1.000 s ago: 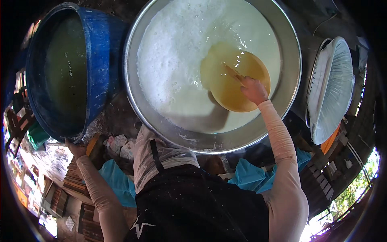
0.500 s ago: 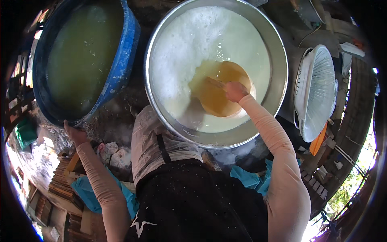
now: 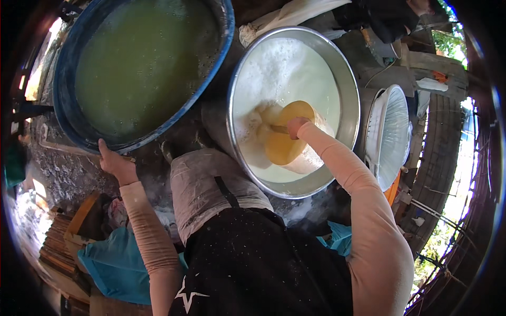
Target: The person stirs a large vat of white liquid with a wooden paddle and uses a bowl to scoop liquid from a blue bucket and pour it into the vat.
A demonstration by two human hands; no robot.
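My right hand is closed around the stick handle of a large round dipper, yellowish inside and pale outside. The dipper sits tilted in a wide metal basin of milky, foamy liquid, with its lower part hidden in the liquid. At the near rim of a big blue tub, my left hand holds on, one digit up along the edge and the other fingers partly hidden. Cloudy greenish liquid fills much of the tub.
Right of the basin stands a round container with a clear plastic cover. White cloth lies beyond the basin. Another person's dark clothing shows at the far right. Teal sheeting and stacked wooden slats are at the near left.
The view has shifted, so the basin appears smaller and farther right and more of the tub's inside shows. The dipper tilts more, showing its pale outer side. Both hands keep their holds.
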